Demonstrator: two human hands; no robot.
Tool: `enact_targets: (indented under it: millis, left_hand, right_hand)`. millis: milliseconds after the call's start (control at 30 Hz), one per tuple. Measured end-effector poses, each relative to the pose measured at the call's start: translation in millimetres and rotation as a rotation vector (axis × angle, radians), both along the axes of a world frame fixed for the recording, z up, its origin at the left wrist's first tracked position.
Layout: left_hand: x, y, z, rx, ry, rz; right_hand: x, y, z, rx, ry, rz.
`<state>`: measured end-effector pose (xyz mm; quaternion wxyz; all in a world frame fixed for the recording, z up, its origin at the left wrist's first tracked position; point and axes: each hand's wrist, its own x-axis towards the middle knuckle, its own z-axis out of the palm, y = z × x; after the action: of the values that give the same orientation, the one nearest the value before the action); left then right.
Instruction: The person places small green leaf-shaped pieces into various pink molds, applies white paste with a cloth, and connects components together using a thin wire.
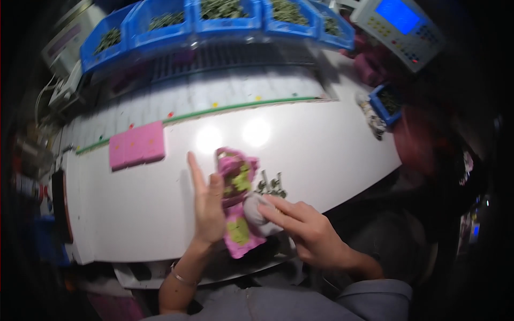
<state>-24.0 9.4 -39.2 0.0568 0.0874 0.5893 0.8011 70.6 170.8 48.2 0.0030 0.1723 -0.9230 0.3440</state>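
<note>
A pink piece (pixel 245 249) with yellow-green patches and a darker hollow in its upper part lies in front of me, one end toward the table's near edge. My left hand (pixel 208 211) stands upright along its left side, fingers stretched out and thumb raised, so it is open. My right hand (pixel 316 235) comes from the right, its fingers closed on a rounded pale grey thing (pixel 255 208) whose kind I cannot make out. That thing overlaps the pink piece's right side. Just beyond it are several small dark green parts (pixel 271 184), partly hidden.
Pink blocks (pixel 137 144) lie joined at the left of the white table (pixel 134 214). A green strip (pixel 193 113) crosses behind. Blue bins (pixel 227 25) of small greenish parts line the back. At right stand a smaller blue bin (pixel 386 104) and a device with a blue screen (pixel 399 16).
</note>
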Motion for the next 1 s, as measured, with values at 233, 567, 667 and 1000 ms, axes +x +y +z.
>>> enact_targets:
  millis: [233,567,667,1000]
  left_hand:
    - [12,-16,16,0.055,-0.288,-0.196]
    - [18,-2,29,-0.307,-0.260,-0.364]
    - [15,5,34,-0.242,-0.291,-0.348]
    - [2,-15,31,0.014,-0.363,-0.427]
  right_hand:
    - [-10,54,-43,0.406,0.087,-0.582]
    - [-53,6,-8,-0.575,-0.323,-0.172]
    - [-48,3,-15,-0.786,-0.345,-0.155]
    - [-19,-7,-13,-0.352,0.344,0.298]
